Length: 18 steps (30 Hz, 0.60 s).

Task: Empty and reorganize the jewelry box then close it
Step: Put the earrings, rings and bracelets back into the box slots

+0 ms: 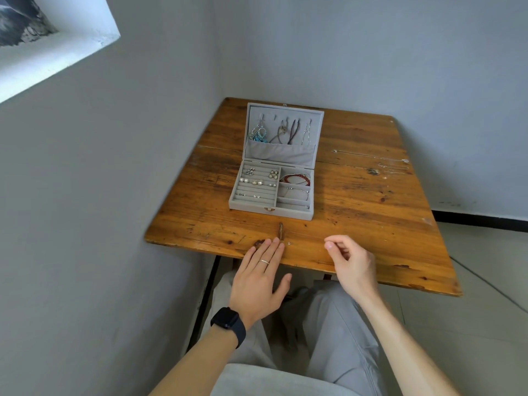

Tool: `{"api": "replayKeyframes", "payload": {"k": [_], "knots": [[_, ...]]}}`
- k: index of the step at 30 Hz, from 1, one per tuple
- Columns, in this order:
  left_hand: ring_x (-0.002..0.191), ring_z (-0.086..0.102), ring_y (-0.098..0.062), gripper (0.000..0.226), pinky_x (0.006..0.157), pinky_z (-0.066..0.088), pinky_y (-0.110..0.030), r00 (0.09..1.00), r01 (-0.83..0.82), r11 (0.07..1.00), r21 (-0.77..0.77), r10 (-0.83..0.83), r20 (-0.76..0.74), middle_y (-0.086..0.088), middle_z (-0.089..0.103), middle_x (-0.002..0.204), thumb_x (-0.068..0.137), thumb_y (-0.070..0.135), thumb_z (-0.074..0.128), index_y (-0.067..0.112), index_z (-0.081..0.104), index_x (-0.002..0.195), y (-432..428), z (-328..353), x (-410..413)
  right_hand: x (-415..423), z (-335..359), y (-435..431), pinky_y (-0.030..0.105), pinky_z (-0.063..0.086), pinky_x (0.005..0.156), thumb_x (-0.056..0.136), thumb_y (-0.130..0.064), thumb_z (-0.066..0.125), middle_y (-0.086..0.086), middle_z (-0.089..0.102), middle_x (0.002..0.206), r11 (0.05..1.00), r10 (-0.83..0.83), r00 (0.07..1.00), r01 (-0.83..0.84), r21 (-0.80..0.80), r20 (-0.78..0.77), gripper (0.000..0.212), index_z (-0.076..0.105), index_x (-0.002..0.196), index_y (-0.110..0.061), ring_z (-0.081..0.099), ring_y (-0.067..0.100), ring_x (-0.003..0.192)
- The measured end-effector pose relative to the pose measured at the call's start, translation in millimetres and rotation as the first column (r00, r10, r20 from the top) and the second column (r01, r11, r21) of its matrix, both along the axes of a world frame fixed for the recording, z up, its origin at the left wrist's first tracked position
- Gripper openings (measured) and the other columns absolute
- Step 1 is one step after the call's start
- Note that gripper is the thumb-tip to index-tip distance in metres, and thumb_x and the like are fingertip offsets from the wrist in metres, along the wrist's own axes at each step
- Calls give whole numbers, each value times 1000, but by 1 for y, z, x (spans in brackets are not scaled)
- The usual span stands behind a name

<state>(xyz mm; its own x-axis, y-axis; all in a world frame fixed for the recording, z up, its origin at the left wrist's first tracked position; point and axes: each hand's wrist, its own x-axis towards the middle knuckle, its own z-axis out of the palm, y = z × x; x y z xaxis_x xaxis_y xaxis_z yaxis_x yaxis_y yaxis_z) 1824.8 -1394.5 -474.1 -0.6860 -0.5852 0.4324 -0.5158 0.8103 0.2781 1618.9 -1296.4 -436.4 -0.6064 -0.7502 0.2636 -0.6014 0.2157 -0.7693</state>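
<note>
A grey jewelry box (271, 210) stands open in the middle of the wooden table (357, 212), its lid (284, 158) upright. Necklaces and blue earrings (258, 135) hang inside the lid. Earrings sit in the ring rolls at the left of the tray (255, 182), and red bracelets (295, 179) lie in a right compartment. Thin silver chains (380, 164) lie on the table to the right of the box. My left hand (258, 278) rests flat with straight fingers at the table's near edge. My right hand (350, 261) hovers beside it with loosely curled fingers and holds nothing I can see.
A tiny pale item (289, 243) lies on the wood between my hands. Grey walls enclose the table on the left and at the back. My grey-trousered knees (328, 315) are under the near edge. Tiled floor shows on the right.
</note>
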Motion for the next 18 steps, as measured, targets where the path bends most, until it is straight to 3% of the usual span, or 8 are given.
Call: {"api": "replayKeyframes", "payload": {"k": [5, 9, 13, 18], "knots": [[125, 58, -16, 45, 105, 44, -37, 998, -32, 999, 41, 34, -48, 1, 65, 132, 96, 46, 51, 18, 67, 127, -7, 27, -6, -3, 0, 4, 2, 45, 74, 95, -18, 65, -21, 71, 91, 1000, -8, 999, 8, 13, 53, 13, 71, 101, -27, 64, -8, 92], [104, 61, -16, 36, 88, 51, -34, 997, -77, 988, 136, 75, 22, 6, 70, 111, 96, 45, 57, 24, 64, 124, -21, 53, -15, 1, 1, 4, 1, 44, 72, 95, -17, 66, -21, 69, 92, 1000, -27, 998, 26, 16, 63, 12, 72, 102, -25, 61, -11, 93], [110, 54, -13, 36, 82, 53, -31, 986, -107, 977, 185, 80, 146, 10, 66, 117, 96, 45, 57, 32, 61, 130, -34, 65, -26, 1, 2, 4, 1, 44, 71, 95, -19, 66, -24, 69, 92, 999, -32, 996, 29, 36, 81, 11, 72, 102, -25, 60, -12, 94], [110, 51, -13, 27, 76, 49, -28, 978, -119, 974, 191, 82, 189, 12, 64, 117, 97, 45, 57, 36, 70, 119, -37, 71, -35, 2, 3, 5, 1, 44, 71, 95, -21, 66, -22, 69, 93, 998, -40, 995, 37, 42, 90, 11, 73, 102, -25, 59, -13, 96]]}}
